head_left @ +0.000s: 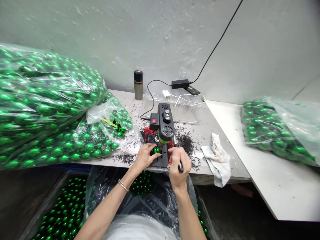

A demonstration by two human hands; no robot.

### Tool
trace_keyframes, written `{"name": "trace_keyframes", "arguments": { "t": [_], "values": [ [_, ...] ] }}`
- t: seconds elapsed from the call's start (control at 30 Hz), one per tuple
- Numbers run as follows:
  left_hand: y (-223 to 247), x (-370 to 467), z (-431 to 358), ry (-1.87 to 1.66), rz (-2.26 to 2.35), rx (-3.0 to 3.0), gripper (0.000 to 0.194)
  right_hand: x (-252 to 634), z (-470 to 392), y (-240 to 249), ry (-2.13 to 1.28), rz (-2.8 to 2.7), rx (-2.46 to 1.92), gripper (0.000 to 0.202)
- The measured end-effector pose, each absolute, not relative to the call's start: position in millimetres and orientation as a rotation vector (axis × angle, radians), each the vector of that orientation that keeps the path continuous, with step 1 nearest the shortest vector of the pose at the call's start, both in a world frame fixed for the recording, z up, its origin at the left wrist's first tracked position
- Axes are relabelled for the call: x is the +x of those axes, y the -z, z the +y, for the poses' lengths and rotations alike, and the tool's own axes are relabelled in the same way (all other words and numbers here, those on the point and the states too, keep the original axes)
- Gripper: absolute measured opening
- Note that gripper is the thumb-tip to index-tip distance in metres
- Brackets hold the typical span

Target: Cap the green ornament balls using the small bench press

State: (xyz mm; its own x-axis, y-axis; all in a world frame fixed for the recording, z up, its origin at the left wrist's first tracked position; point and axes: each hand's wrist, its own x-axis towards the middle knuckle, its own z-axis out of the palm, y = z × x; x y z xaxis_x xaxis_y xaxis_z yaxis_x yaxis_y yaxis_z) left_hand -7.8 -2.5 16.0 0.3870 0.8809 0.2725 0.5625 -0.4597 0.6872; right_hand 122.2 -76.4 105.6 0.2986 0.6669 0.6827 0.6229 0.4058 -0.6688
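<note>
Across the pale, flat-topped table (210,121) slumps a bulging clear plastic bag of shiny green balls (50,110). Right of it stands a compact black machine with round vents (165,120). The right hand (176,176) is closed around a slim black handle (180,167); whether that belongs to the machine is hard to tell. The left hand (144,157) narrowly pinches one glossy green ball (156,150) by the machine's head. This looks like positioning; the next move likely calls for steady fingertips.

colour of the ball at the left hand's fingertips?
Shiny green. The head view shows the ball between the left hand's thumb and fingers.
</note>
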Motion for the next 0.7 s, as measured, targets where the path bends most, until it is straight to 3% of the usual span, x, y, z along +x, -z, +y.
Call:
{"name": "trace_keyframes", "arguments": {
  "t": [0.2,0.47,0.7],
  "values": [
    [-4,-6,-7,-0.999,1.207,2.198,0.033,122,-76,-97,-0.040,-1.360,-1.257,0.024],
    [-23,-4,6,-0.684,1.195,2.228,0.029,122,-77,-96,0.003,-1.371,-1.254,0.023],
    [-1,-2,0,-0.842,1.245,2.170,0.033,121,-79,-80,-0.005,-1.314,-1.291,0.022]
  ]
}}
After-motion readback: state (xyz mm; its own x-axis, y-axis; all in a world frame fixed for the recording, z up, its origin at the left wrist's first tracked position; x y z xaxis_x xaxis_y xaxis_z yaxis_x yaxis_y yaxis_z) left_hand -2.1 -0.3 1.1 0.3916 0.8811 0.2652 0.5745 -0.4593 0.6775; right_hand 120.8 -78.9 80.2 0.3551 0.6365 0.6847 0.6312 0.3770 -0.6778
